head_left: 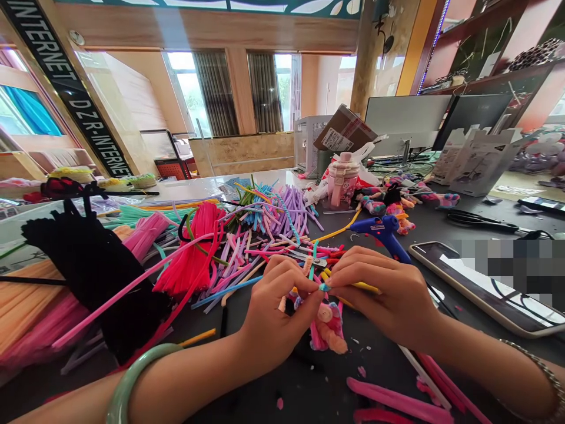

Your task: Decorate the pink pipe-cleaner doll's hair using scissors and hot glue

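Note:
Above the dark table, my left hand [279,309] and my right hand [391,291] meet, each with thumb and forefinger pinched on a small light-blue piece of pipe cleaner [324,287]. Just below the fingertips is a small pink, blue and peach figure of fuzzy pipe cleaner [326,324], partly hidden behind my left hand. It is not clear whether the blue piece is joined to the figure. Beyond my right hand lies a blue hot glue gun [377,228]. Short pipe cleaner pieces in several colours crowd the surface behind my hands.
Bundles of black [95,265], red [194,253] and purple [293,209] pipe cleaners cover the left and middle. A phone [479,288] lies at right, with black scissors [481,222] behind. Loose pink strips [397,400] lie in front. A pink bottle [343,182] and monitors [406,123] stand farther back.

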{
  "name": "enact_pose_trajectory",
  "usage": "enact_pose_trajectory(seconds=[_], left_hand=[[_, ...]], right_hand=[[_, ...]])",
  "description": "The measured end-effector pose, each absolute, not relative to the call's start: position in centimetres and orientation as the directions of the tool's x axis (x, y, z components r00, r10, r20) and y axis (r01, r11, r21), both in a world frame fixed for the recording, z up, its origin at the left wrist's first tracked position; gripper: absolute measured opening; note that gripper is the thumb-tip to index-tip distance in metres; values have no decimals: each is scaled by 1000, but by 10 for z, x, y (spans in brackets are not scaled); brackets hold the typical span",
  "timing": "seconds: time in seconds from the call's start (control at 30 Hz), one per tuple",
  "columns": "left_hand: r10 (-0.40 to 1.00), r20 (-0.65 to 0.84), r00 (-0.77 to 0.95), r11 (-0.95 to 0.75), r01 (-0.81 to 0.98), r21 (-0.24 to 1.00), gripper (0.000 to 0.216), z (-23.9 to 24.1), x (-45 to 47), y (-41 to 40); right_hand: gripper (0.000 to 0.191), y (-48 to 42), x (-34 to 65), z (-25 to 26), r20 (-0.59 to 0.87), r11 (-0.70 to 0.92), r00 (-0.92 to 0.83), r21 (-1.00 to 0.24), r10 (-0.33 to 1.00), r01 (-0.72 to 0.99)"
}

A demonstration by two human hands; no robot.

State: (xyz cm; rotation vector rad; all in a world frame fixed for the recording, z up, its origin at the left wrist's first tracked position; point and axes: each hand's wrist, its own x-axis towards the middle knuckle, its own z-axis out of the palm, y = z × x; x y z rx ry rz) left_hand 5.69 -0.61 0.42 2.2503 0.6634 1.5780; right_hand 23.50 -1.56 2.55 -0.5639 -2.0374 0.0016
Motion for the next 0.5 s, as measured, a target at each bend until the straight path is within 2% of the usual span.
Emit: enact_pose_trajectory(seconds=[0.3,0.5], left_hand=[[618,742,260,-785,256,564,6,4,55,-7],[539,808,239,-821,362,441,8,4,56,-9]], right_hand=[[16,-16,235,26,838,887,-390,-214,382,409],[17,-16,233,25,848,903,-400,-188,347,386]])
